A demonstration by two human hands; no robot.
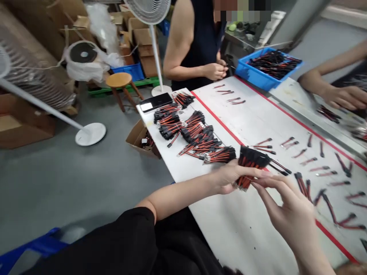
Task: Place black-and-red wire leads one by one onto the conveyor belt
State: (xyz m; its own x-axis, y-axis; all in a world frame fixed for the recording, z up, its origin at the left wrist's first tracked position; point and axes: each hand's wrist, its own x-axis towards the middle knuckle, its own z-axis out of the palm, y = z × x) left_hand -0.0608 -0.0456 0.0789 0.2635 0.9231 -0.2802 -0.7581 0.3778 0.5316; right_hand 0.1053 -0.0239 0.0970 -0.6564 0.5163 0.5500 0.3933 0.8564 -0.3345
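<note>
The left hand (pixel 232 176), reaching in from the near side, was the nearer and cradled a tight bundle of black-sleeved red-and-black wires (pixel 251 165) against its fingers and palm, with the fingers closed around the bundle rather than pinching it. The bundle's long axis slanted away from the person, its black-sleeved end pointing toward the far side of the white bench (pixel 229 233). The right hand (pixel 286 217) stood spread just to the bundle's right, though whether its fingertips touched the wires could not be told.

Grey floor (pixel 71 183), wooden stool (pixel 120 81), pedestal fan (pixel 155 49)
</note>
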